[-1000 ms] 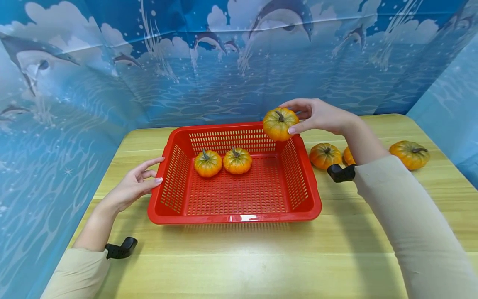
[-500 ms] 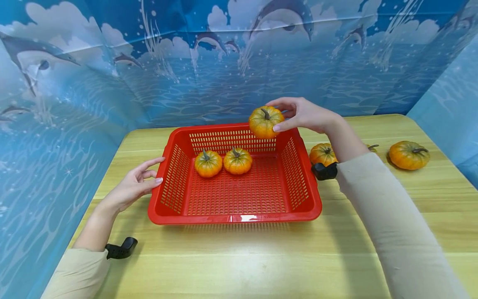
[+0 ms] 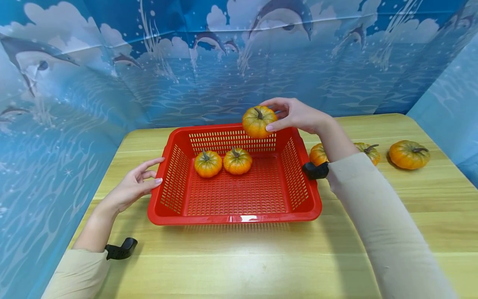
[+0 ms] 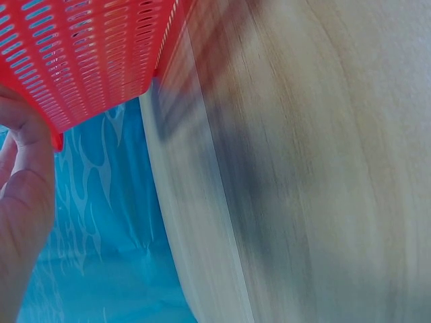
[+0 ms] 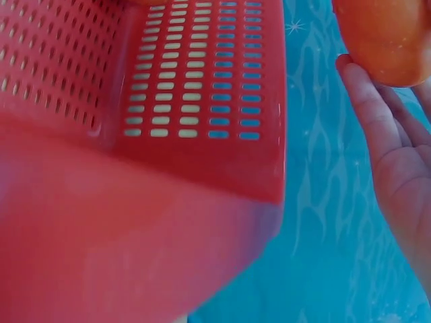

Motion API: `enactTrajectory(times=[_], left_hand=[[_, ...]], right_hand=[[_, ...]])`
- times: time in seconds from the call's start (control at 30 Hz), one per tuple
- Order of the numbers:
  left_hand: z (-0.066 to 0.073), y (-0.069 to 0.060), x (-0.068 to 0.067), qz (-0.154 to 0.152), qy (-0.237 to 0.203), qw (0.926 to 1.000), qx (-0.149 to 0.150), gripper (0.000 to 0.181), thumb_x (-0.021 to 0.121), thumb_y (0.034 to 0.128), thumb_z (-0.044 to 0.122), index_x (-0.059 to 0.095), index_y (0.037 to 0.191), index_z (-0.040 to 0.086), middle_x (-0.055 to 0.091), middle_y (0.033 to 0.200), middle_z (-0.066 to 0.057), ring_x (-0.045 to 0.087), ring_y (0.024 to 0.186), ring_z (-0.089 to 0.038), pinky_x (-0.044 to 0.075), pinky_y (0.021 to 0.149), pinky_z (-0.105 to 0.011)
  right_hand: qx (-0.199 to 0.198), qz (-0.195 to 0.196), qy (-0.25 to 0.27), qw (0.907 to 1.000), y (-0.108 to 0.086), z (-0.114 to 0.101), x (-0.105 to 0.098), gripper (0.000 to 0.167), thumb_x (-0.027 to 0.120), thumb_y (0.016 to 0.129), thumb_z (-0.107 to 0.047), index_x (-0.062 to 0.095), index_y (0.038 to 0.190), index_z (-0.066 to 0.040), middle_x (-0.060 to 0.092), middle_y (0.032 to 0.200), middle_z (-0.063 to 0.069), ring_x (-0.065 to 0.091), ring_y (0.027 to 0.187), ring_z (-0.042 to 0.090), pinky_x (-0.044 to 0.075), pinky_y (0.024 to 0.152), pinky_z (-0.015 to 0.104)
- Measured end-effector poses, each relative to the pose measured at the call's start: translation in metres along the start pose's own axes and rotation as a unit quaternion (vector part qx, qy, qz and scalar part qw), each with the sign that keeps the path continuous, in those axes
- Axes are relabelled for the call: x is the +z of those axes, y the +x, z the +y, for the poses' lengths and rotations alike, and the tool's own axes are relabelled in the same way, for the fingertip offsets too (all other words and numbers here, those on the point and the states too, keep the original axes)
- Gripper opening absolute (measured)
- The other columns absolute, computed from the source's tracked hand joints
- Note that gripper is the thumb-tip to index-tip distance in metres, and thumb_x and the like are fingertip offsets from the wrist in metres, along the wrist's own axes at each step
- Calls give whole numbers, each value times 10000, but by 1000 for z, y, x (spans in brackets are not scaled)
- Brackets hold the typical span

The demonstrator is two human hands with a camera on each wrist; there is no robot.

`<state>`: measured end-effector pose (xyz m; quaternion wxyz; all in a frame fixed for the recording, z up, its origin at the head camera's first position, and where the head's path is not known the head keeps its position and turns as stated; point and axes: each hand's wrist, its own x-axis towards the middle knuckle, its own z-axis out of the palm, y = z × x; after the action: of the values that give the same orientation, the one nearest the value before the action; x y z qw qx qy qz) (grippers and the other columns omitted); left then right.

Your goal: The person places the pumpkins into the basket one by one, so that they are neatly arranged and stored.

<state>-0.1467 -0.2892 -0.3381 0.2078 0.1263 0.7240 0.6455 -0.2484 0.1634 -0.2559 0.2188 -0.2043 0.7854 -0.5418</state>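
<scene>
Pinching the left rim of the red basket (image 3: 231,219), the left hand (image 3: 131,185) is left of two pumpkins (image 3: 208,164) inside, while behind and right of that pair the raised pumpkin (image 3: 257,123), stem up near the back rim, is gripped by the nearer right hand (image 3: 298,114).

No legible text (or numbers)

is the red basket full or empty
Neither: two pumpkins sit in the red basket, and much of its floor is bare.
</scene>
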Motion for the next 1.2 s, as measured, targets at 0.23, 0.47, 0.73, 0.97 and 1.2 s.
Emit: enactTrajectory(times=[0.23,0.47,0.73,0.97,1.2], left_hand=[[1,-1,1,25,-34,10000,-28,585,528,928,8,271,1447,88,581,953,-58,648,848,-176,545,777,-344],[2,-1,2,68,-17,9999,-73,584,533,928,17,273,1446,92,577,956,-63,648,845,-179,547,773,-346],[1,-1,1,70,-40,9999,-85,580,527,931,16,272,1446,97,578,955,-61,646,852,-179,544,782,-346],[2,-1,1,60,-58,9999,-67,580,527,930,12,274,1445,94,578,947,-57,646,847,-176,544,782,-339],[1,-1,1,49,-103,9999,-56,577,525,930,7,277,1443,96,572,947,-52,644,845,-172,545,779,-337]], right_hand=[[43,-10,23,10000,4,4,6,597,695,834,-92,438,1371,-125,485,1255,102,548,1067,267,465,911,449],[102,-122,82,9998,10,11,13,612,702,833,-110,426,1379,-117,475,1279,117,541,1088,269,448,930,469],[265,-136,-13,9996,14,17,17,604,719,818,-119,449,1359,-129,488,1272,105,534,1086,269,441,939,460],[411,-314,-162,9985,14,23,20,609,702,831,-117,422,1371,-105,458,1323,101,502,1131,271,452,937,417],[502,-401,-517,9966,15,30,20,631,712,828,-152,404,1375,-86,444,1330,122,470,1150,291,461,917,399]])
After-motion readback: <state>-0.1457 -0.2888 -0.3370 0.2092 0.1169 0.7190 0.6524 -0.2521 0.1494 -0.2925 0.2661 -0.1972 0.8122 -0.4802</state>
